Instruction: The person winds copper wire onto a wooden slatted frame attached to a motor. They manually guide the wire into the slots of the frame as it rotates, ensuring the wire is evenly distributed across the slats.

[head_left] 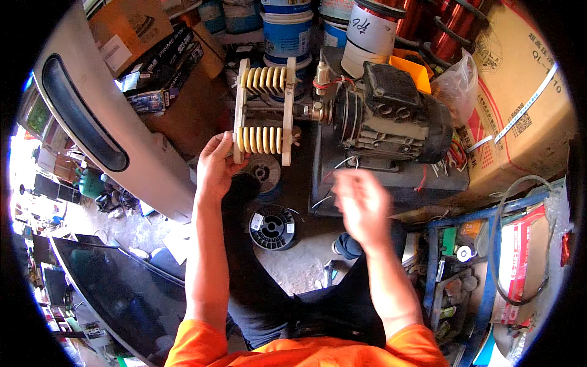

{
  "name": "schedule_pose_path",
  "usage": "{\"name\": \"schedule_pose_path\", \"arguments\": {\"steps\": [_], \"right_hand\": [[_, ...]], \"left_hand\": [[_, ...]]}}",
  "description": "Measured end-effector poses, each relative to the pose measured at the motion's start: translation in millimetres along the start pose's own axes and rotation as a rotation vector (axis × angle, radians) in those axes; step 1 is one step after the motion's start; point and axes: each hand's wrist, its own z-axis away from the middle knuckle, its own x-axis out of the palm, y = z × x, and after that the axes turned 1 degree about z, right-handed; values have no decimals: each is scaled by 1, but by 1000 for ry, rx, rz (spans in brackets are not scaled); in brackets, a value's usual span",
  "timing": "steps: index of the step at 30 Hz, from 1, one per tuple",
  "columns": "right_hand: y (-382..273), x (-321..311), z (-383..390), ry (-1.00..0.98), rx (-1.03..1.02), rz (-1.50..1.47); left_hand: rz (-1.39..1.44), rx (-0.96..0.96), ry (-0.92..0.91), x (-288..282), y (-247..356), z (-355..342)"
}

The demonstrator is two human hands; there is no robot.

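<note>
In front of me a coil-winding frame (238,110) is mounted on the shaft of a dark, dusty electric motor (391,113). It has two pale upright bars joined by two yellow ribbed formers (259,140), one above the other. My left hand (215,168) is closed at the lower end of its left bar, beside the lower former. My right hand (362,199) hovers below the motor, apart from it, its fingers bent and smeared by motion. Whether it holds anything cannot be made out. Thin white wires (342,164) stick out from the motor's base close by.
The motor rests on a dark metal base (400,183). Wire spools (273,227) stand on the floor between my legs. Blue-and-white buckets (287,35) are stacked behind, a large cardboard box (520,79) stands right, and a blue rack (433,257) holds parts. A grey panel (116,116) leans left.
</note>
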Motion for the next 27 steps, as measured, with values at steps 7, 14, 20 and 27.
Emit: {"name": "schedule_pose_path", "arguments": {"steps": [7, 14, 20, 27], "right_hand": [[32, 88, -71, -65, 262, 110], [38, 95, -76, 14, 77, 263], [51, 90, -81, -106, 264, 77], [13, 82, -45, -130, 324, -239]], "left_hand": [[47, -26, -24, 0, 3, -2], [94, -15, -41, -3, 0, -2], [32, -9, -13, 4, -1, -2], [-447, 252, 186, -8, -8, -26]]}}
